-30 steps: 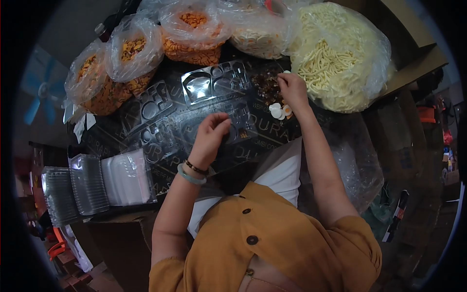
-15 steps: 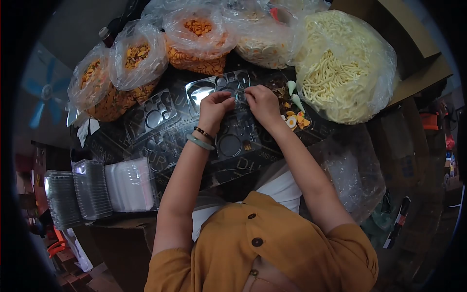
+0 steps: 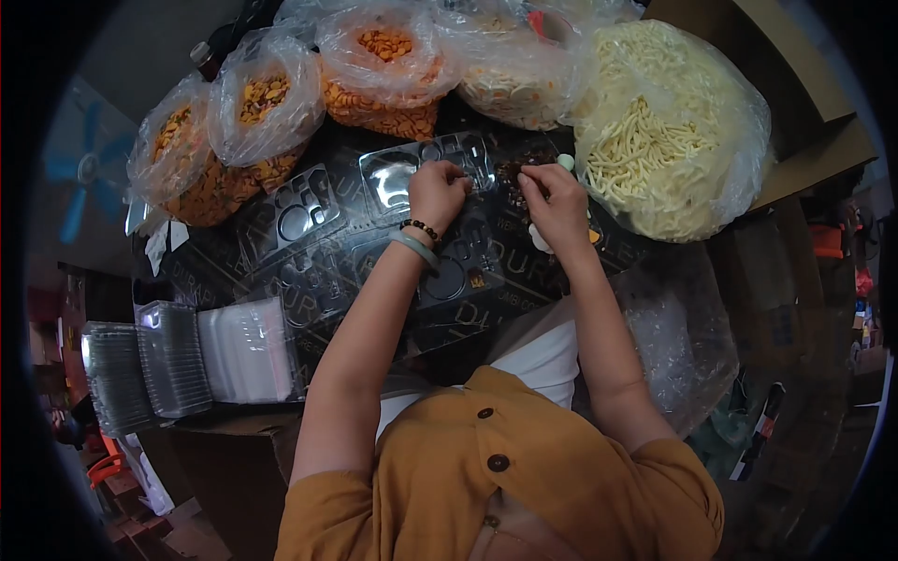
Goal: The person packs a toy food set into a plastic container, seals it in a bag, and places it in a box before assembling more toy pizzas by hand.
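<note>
My left hand [image 3: 438, 198], a dark bead bracelet and a pale bangle on its wrist, is over a clear molded plastic tray [image 3: 385, 176]. Its fingers are curled together; what they hold, if anything, is hidden. My right hand [image 3: 559, 208] is beside a small pile of dark brown bits [image 3: 516, 166], thumb and fingertips drawn together. Anything between them is too small to make out. Around that hand, a pale green piece [image 3: 566, 162] and a yellow piece [image 3: 594, 237] show partly. Another clear tray [image 3: 449, 276] lies below my left hand.
Open plastic bags of orange pieces [image 3: 393, 117], mixed pieces [image 3: 267, 107], white slices [image 3: 514, 98] and cream-coloured sticks [image 3: 659, 140] line the back. At the left stand stacked clear trays [image 3: 173, 360] and a stack of clear sleeves [image 3: 248, 351]. A cardboard box [image 3: 814, 159] is at the right.
Both hands were close together over the clear tray. My right hand has moved right to the brown bits, now covering part of the coloured pieces. My left hand has shifted slightly right.
</note>
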`<state>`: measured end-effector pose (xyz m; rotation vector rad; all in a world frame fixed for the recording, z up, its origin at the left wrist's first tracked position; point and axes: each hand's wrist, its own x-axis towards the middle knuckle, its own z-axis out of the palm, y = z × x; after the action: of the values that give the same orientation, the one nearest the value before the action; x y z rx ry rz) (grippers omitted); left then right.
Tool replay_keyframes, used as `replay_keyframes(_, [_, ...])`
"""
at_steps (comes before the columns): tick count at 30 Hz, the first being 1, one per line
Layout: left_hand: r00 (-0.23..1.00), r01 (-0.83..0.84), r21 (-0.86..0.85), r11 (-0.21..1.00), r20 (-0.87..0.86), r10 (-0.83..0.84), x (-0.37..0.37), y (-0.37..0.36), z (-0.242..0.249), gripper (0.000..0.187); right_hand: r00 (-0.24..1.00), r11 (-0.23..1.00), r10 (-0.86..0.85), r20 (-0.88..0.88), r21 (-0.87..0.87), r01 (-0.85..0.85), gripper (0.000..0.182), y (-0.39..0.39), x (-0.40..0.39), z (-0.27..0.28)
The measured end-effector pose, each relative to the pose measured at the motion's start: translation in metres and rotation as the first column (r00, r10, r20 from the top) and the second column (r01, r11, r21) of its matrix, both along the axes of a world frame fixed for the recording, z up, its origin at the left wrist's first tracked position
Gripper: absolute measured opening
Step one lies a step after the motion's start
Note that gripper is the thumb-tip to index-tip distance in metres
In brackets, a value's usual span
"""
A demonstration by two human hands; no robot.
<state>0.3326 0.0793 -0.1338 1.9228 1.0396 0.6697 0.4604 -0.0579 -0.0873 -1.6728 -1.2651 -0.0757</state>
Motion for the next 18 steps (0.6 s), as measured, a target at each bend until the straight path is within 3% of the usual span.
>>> replay_keyframes(2, [0.998,-0.023,0.178,0.984,-0.061,0.035,0.0,-0.006,0.004,0.016,0.996,0.997,-0.061,-0.071,-0.048,0.057,0.014,-0.006,0.011,0.001])
replay_keyframes(3, [0.998,-0.023,0.179,0.984,-0.06,0.034,0.0,-0.007,0.004,0.016,0.993,0.992,-0.099,-0.067,-0.089,0.093,0.014,-0.009,0.015,0.006])
replay_keyframes(5, [0.991,0.054,0.335,0.941,-0.131,-0.011,-0.001,-0.01,0.005,0.015,0.991,0.992,-0.11,-0.074,-0.063,0.106,0.013,-0.011,0.027,0.003])
replay_keyframes(9, [0.946,0.231,0.376,0.897,-0.302,-0.117,-0.006,-0.013,0.013,0.014,0.99,0.992,-0.125,-0.063,-0.007,0.125,0.013,-0.015,0.038,0.003])
replay_keyframes(11, [0.884,0.409,0.462,0.787,-0.415,-0.216,-0.011,-0.013,0.015,0.018,0.99,0.992,-0.125,-0.07,-0.017,0.125,0.012,-0.017,0.04,0.001])
replay_keyframes(13, [0.875,0.434,0.423,0.795,-0.407,-0.261,-0.015,-0.013,0.02,0.019,0.989,0.991,-0.132,-0.068,-0.026,0.131,0.012,-0.02,0.042,0.002])
replay_keyframes(16, [0.874,0.453,0.372,0.81,-0.363,-0.322,-0.019,-0.017,0.031,0.024,0.99,0.985,-0.117,0.077,-0.115,0.125,0.012,-0.022,0.044,0.0])
replay_keyframes(18, [0.822,0.525,0.397,0.753,-0.464,-0.329,-0.022,-0.02,0.034,0.026,0.986,0.984,-0.106,0.132,-0.127,0.123,0.011,-0.018,0.043,-0.005])
